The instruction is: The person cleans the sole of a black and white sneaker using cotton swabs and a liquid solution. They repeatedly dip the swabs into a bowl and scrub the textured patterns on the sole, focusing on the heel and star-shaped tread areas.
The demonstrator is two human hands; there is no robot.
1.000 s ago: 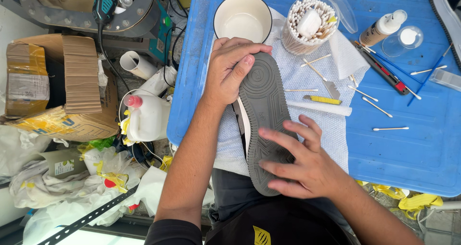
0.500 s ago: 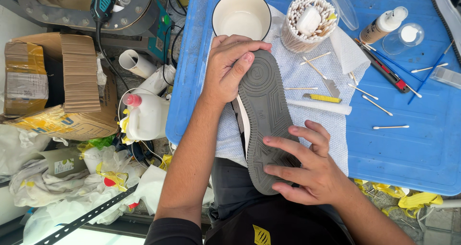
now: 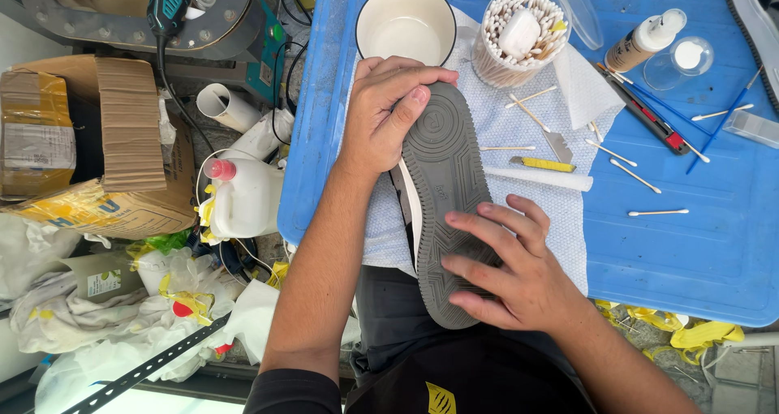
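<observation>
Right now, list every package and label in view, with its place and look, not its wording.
Cardboard box: far left, brown, flaps open, pale label on its side.
Jug: left of the blue table, white, red cap.
Bottle: table's top right, tan, white cap, lying tilted.
Swab tub: beside the bowl, clear, round.

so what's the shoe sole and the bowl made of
Grey shoe sole: looks like matte moulded rubber, judging by its pressed tread pattern. Round white bowl with dark rim: probably glazed ceramic or enamelled metal; its smooth inside has a slight sheen.

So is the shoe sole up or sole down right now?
Sole up: the shoe shows its grey tread to the camera, left hand at one end, right hand on the other.
</observation>
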